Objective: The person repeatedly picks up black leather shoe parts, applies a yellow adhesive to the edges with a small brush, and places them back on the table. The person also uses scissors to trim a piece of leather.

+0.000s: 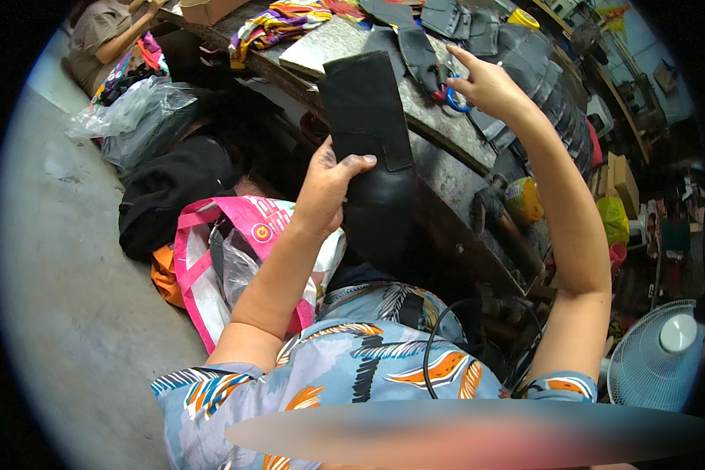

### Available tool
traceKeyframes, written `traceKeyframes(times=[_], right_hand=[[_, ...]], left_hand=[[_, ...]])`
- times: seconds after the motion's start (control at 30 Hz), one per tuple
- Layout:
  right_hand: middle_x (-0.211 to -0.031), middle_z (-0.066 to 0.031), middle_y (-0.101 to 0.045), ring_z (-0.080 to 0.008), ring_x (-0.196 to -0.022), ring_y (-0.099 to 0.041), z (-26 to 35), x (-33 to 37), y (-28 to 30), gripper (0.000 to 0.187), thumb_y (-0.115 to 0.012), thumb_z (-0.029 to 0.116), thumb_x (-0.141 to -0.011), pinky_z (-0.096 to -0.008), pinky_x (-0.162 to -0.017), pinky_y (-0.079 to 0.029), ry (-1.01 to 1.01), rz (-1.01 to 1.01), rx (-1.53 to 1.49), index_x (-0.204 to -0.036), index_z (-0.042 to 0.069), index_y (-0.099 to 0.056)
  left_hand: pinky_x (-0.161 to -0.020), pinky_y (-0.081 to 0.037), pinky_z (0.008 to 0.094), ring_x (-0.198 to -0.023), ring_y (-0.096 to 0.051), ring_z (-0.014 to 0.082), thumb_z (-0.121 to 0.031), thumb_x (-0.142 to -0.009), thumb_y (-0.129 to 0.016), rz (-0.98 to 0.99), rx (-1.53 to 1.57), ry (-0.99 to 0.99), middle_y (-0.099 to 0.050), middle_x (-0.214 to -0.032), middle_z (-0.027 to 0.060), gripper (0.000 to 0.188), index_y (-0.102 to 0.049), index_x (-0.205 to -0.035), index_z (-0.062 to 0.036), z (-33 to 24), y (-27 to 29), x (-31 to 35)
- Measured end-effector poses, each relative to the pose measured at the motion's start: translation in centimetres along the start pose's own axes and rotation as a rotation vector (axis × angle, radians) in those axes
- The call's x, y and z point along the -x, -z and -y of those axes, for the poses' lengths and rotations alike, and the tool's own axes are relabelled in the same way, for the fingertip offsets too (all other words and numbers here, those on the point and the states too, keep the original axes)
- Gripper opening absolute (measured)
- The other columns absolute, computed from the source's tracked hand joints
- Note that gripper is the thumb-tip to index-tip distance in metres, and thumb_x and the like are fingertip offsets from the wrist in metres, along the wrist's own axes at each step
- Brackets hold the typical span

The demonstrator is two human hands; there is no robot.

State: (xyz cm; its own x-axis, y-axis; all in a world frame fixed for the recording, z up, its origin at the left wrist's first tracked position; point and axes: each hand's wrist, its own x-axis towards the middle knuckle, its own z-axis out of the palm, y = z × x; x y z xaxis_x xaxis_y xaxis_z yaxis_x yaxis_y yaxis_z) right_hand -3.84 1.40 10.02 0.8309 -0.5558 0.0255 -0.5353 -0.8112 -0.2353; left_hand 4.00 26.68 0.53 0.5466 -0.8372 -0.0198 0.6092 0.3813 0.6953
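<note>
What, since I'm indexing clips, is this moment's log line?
left hand: holds black piece | right hand: at blue loop, grip unclear | fan: lower right

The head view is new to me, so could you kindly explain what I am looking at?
There is no machine here, only someone's two bare hands. The single picture comes from a wide fisheye camera worn on the head and looking down, so straight edges bend toward the rim. The left hand holds a flat black piece, with the thumb on its front. The right hand is over the pale speckled work surface, next to a blue loop; whether they touch is hard to tell. Dark pieces and a patterned cloth lie on and around that surface.
</note>
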Motion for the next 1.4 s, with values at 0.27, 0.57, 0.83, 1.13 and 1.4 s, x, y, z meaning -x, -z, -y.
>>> traceKeyframes(times=[0.27, 0.57, 0.83, 1.13, 1.4], right_hand=[[-0.086, -0.0008, -0.062, -0.0071, -0.079, -0.055, -5.1, 18.1, 6.7, 0.036, -0.056, 0.007, -0.092, -0.0222, -0.072, -0.046, -0.106, -0.286, -0.100, -0.127, 0.012, -0.060], [-0.125, -0.0069, -0.058, -0.0275, -0.117, -0.051, -10.3, 21.8, 4.0, 0.045, -0.049, -0.009, -0.080, -0.0360, -0.098, -0.043, 0.016, -0.263, 0.315, -0.107, 0.020, -0.072], [-0.128, -0.0038, -0.056, -0.0264, -0.116, -0.052, -10.1, 20.3, 2.1, 0.047, -0.050, -0.008, -0.079, -0.0377, -0.097, -0.043, 0.031, -0.317, 0.514, -0.103, 0.024, -0.073], [-0.123, -0.0054, -0.059, -0.0241, -0.113, -0.054, -8.1, 23.3, 3.9, 0.034, -0.047, -0.008, -0.078, -0.0364, -0.092, -0.042, -0.027, -0.329, 0.382, -0.098, 0.010, -0.068], [-0.112, -0.0039, -0.056, -0.0126, -0.091, -0.051, -2.6, 22.0, 2.1, 0.044, -0.049, -0.005, -0.089, -0.0246, -0.083, -0.043, 0.163, -0.289, -0.700, -0.130, 0.010, -0.057]], left_hand=[[-0.084, -0.053, 0.0294, -0.096, -0.063, 0.0173, -0.004, -0.087, -0.065, 0.133, -0.248, 0.035, -0.063, -0.111, 0.0120, 0.040, -0.050, -0.123, 0.0035, 0.7, -1.4, 0.1], [-0.084, -0.052, 0.0274, -0.096, -0.061, 0.0145, -0.003, -0.085, -0.067, 0.318, -0.354, 0.170, -0.062, -0.111, 0.0110, 0.046, -0.049, -0.126, 0.0048, 2.1, -5.4, 0.6], [-0.082, -0.053, 0.0277, -0.094, -0.062, 0.0153, 0.001, -0.082, -0.065, 0.306, -0.315, 0.227, -0.062, -0.110, 0.0118, 0.047, -0.048, -0.126, 0.0047, 2.3, -6.6, 0.7], [-0.082, -0.053, 0.0288, -0.093, -0.063, 0.0153, -0.002, -0.081, -0.067, 0.337, -0.238, 0.272, -0.061, -0.110, 0.0111, 0.050, -0.046, -0.127, 0.0043, 2.2, -6.7, 0.8], [-0.086, -0.050, 0.0282, -0.098, -0.060, 0.0147, -0.005, -0.081, -0.069, 0.386, -0.244, 0.254, -0.059, -0.114, 0.0103, 0.054, -0.045, -0.129, 0.0040, 1.7, -7.3, 1.8]])
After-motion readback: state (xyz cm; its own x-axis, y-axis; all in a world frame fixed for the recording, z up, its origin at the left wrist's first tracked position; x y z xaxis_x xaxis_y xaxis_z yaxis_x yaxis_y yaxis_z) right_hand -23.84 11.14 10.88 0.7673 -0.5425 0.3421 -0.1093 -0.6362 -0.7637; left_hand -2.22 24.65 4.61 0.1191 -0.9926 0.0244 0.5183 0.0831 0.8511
